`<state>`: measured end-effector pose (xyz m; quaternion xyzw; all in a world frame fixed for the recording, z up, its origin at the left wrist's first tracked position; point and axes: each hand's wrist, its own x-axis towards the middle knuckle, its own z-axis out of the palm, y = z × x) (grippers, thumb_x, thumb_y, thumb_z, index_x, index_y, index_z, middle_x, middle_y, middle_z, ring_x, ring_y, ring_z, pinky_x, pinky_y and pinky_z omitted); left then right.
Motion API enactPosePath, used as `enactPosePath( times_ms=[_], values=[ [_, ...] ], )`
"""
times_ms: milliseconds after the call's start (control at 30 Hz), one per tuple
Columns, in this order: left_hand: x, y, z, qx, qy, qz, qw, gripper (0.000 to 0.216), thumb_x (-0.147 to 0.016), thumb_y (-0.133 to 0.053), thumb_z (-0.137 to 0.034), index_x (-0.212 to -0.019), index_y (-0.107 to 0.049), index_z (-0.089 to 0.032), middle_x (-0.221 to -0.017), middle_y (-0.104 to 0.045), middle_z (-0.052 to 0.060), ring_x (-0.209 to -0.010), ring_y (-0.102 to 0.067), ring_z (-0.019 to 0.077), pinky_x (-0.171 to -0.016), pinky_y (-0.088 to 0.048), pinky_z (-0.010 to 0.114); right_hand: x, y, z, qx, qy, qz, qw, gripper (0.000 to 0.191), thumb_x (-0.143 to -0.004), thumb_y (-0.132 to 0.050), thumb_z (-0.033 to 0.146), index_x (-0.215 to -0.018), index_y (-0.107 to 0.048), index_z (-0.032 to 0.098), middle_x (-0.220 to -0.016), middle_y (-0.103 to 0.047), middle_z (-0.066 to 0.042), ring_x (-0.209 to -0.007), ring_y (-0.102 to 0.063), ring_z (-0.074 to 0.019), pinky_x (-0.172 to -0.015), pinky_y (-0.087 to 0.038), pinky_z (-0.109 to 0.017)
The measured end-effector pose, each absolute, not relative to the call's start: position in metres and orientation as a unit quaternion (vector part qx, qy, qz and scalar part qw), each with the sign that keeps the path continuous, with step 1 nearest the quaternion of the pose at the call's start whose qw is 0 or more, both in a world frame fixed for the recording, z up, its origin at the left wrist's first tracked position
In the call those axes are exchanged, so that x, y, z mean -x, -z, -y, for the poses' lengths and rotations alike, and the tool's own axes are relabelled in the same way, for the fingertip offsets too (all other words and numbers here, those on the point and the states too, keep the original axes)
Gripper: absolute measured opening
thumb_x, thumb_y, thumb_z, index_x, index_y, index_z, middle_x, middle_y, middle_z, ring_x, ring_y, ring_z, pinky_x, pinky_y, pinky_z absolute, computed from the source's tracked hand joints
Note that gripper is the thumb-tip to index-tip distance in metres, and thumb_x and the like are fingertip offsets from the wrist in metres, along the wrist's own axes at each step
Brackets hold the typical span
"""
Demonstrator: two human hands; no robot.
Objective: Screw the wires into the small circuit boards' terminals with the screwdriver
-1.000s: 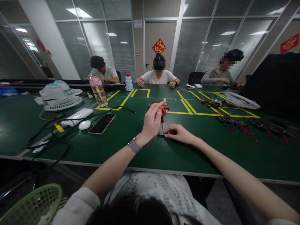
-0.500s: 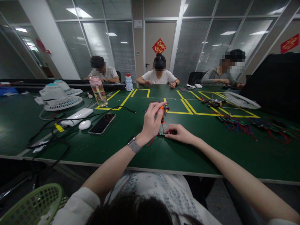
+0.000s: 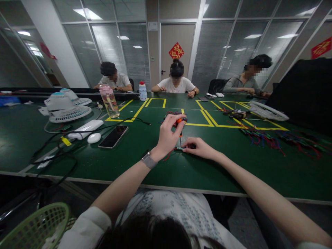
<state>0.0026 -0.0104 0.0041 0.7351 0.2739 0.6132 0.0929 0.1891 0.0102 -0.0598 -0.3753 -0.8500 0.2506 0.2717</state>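
Upright in my left hand (image 3: 171, 129) is a screwdriver (image 3: 180, 120) with an orange and black handle, gripped between thumb and fingers. Its thin shaft points down to a small green circuit board (image 3: 178, 148) with red wires, which lies on the table. The fingers of my right hand (image 3: 198, 148) are closed on the board's right end, though they partly cover it. Just behind the board is a greyish, pale patch or small piece, too unclear to name. Beyond my left hand sits a bundle of wired boards (image 3: 168, 114).
Left of my hands lie a phone (image 3: 113, 137), a white earbud case (image 3: 93, 138), a power strip (image 3: 85, 129), cables and a drink bottle (image 3: 109, 102). Wired circuit boards (image 3: 255, 135) and a white fan (image 3: 268, 110) are at right. Several people sit across the green table (image 3: 145, 166).
My left fingers have shifted around the screwdriver handle, curling over its top, with the index finger drawn in. My right hand and the board stay where they were.
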Motion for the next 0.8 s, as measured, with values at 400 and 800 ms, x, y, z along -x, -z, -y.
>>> enactPosePath(
  times_ms=[400,800],
  values=[
    [-0.0017,-0.0036,0.0099,-0.736,-0.61,-0.276,0.099,0.025,-0.094,-0.044,-0.02,-0.112,-0.061,-0.02,-0.102,-0.063,0.006,-0.092,-0.059,0.0147,-0.08,-0.048,0.027,-0.1879,0.0571,-0.0079,0.384,-0.256,0.846,0.267,0.024,-0.081,-0.065,0.038,-0.089,-0.07,0.015,-0.076,-0.063,-0.004,-0.066,-0.055,-0.0146,-0.062,-0.045,-0.027],
    [-0.0013,-0.0037,0.0097,-0.738,-0.609,-0.273,0.104,0.028,-0.096,-0.04,-0.019,-0.115,-0.06,-0.018,-0.106,-0.062,0.007,-0.098,-0.058,0.0154,-0.088,-0.046,0.029,-0.1871,0.0562,-0.0073,0.384,-0.254,0.847,0.265,0.027,-0.081,-0.065,0.039,-0.088,-0.07,0.014,-0.076,-0.062,-0.004,-0.065,-0.055,-0.0146,-0.062,-0.044,-0.027]
  ],
)
